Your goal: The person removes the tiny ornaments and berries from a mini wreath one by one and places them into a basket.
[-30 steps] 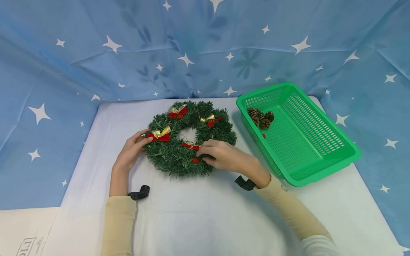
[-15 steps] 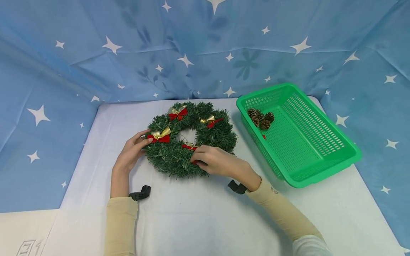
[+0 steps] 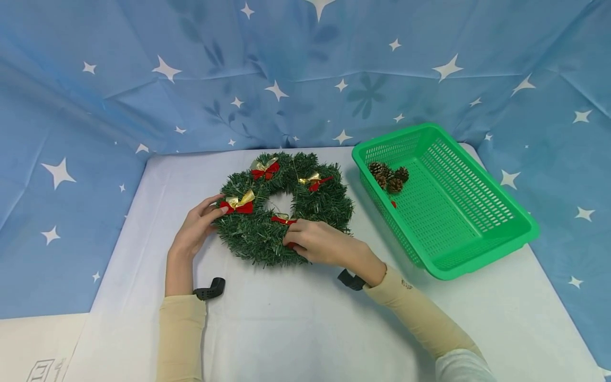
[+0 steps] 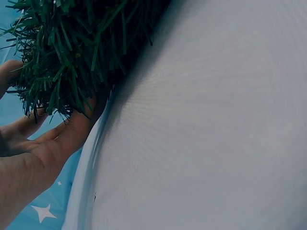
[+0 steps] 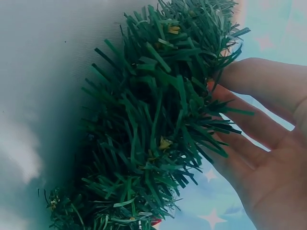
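A green tinsel wreath (image 3: 258, 241) lies on the table, with several red-and-gold bows (image 3: 238, 204) spread around its ring. My left hand (image 3: 193, 229) grips its left edge, the thumb on top beside a bow and the fingers underneath; the left wrist view has these fingers (image 4: 79, 127) below the greenery. At the wreath's front right, my right hand (image 3: 324, 243) pinches a small red ornament (image 3: 290, 245) against the needles. Most of that ornament is hidden by the fingers, so its kind is unclear. In the right wrist view the fingertips touch the greenery (image 5: 144, 115).
A green plastic basket (image 3: 482, 260) stands to the right of the wreath. Inside, several pine cones (image 3: 394, 184) and a small red thing (image 3: 393, 204) lie along its left side. A blue star-patterned cloth (image 3: 305, 106) hangs behind the white-covered table (image 3: 277, 329).
My right hand has moved slightly left and down onto the wreath with the red ornament, then stayed nearly still. My left hand keeps its grip in the same place.
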Motion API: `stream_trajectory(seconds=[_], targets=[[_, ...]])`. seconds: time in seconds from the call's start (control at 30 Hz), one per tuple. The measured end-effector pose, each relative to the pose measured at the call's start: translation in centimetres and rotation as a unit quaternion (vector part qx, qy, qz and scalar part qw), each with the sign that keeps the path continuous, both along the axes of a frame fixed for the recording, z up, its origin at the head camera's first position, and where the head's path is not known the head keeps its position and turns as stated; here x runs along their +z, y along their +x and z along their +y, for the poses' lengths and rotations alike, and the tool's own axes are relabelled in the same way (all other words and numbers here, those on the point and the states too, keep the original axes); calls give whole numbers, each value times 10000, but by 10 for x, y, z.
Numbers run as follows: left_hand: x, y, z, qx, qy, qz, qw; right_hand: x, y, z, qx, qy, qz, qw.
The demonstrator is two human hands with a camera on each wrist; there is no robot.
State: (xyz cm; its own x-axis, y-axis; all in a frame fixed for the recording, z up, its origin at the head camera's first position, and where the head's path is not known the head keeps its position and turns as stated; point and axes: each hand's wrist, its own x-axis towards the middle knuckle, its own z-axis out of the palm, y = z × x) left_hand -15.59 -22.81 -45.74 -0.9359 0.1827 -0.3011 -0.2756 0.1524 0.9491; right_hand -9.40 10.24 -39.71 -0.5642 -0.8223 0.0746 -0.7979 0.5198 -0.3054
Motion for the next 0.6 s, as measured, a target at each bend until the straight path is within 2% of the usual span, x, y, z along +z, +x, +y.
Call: stream_trajectory(seconds=[0.27,0.6], targets=[[0,0,0,2,14,-52,10000,-2,1,1,74,-385,358,9986],[-1,0,0,40,31,-45,10000,0,-2,5,85,-797,285,9964]])
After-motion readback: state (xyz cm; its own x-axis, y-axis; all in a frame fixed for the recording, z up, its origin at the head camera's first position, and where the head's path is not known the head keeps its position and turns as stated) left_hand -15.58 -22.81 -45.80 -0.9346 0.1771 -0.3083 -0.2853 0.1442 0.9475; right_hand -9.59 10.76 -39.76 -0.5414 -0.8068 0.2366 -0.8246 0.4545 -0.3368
